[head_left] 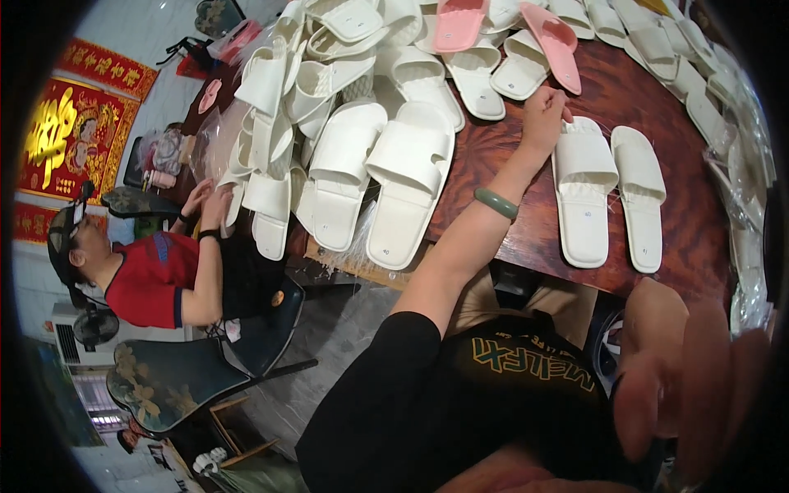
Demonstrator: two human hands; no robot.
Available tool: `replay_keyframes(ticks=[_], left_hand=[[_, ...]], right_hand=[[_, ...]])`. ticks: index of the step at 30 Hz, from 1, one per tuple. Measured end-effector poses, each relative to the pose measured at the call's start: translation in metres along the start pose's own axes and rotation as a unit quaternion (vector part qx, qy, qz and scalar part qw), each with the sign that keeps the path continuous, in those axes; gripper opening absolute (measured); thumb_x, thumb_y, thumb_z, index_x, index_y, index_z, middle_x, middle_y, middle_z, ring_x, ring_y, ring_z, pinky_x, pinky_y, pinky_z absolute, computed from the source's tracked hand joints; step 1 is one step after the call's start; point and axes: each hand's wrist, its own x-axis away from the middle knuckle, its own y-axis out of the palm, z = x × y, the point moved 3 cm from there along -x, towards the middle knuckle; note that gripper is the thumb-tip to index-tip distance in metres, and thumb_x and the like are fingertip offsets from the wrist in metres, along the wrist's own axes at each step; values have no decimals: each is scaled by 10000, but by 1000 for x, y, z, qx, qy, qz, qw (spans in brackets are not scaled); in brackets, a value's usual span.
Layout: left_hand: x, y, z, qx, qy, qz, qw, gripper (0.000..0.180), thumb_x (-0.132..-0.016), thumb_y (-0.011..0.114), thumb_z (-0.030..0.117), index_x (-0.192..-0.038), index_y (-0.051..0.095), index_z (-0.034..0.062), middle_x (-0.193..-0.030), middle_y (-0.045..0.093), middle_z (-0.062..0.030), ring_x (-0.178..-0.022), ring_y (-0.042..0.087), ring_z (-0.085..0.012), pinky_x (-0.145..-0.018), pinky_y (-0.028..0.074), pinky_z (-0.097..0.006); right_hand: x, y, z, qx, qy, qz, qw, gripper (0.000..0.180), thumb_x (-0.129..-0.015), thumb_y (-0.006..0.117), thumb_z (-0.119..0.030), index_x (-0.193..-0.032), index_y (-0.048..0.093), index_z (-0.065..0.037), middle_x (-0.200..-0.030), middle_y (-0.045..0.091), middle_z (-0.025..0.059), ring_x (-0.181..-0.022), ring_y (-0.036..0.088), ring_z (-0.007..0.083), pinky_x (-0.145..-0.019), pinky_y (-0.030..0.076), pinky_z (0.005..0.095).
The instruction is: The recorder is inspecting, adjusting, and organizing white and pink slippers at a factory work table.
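My left hand [546,117], with a green bangle [496,203] on its wrist, is closed with curled fingers by the far end of a white slipper [586,215]. Whatever it may hold is hidden. A second white slipper [641,177] lies to the right, and thin pale threads show around both. Large and blurred at the lower right is my right hand [699,370], close to the camera, fingers stretched and apart; nothing shows in it. Left of my left arm lie two white slippers, one closer [411,177] and one beyond [347,172].
White slippers pile up at the far left, with pink slippers [458,25] among them. Clear-wrapped slippers [715,115] line the right edge of the reddish wooden table [509,234]. At the left a person in red [156,279] handles slippers, near a dark chair [177,382].
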Motion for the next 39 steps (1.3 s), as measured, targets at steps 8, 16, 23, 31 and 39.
replay_keyframes(ticks=[8,16,23,31,39], left_hand=[[2,4,2,-24,21,-17,999,200,-899,506,171,-817,562,-3,-586,574,-38,-497,469,-53,-469,348,-206],[3,4,4,-35,22,-6,999,197,-868,517,181,-787,577,12,-604,585,-38,-513,482,-73,-487,377,-222],[3,5,10,-52,17,-31,998,188,-891,513,170,-812,571,9,-602,578,-23,-499,448,-50,-469,341,-207],[2,4,6,-77,49,-39,995,186,-898,505,161,-837,573,-2,-619,588,-27,-524,469,-54,-486,362,-214],[3,-1,6,-58,29,-34,997,191,-898,509,168,-846,578,-3,-624,585,-32,-524,469,-49,-489,366,-209]], right_hand=[[36,-36,-12,128,-49,-7,991,224,-910,482,-114,-1058,546,41,-1117,547,122,-966,549,179,-784,452,290],[54,-78,-16,293,-72,55,952,224,-905,481,-125,-1041,544,41,-1104,546,128,-954,544,184,-756,452,285],[102,-150,-28,439,-66,114,889,225,-900,480,-134,-1026,542,41,-1092,545,134,-943,540,188,-731,451,281],[126,-217,-52,554,-100,130,816,227,-895,478,-145,-1010,540,41,-1079,543,140,-931,536,192,-702,450,276],[149,-161,-63,665,-115,160,720,230,-889,477,-155,-993,539,41,-1066,542,146,-918,531,196,-674,450,271]])
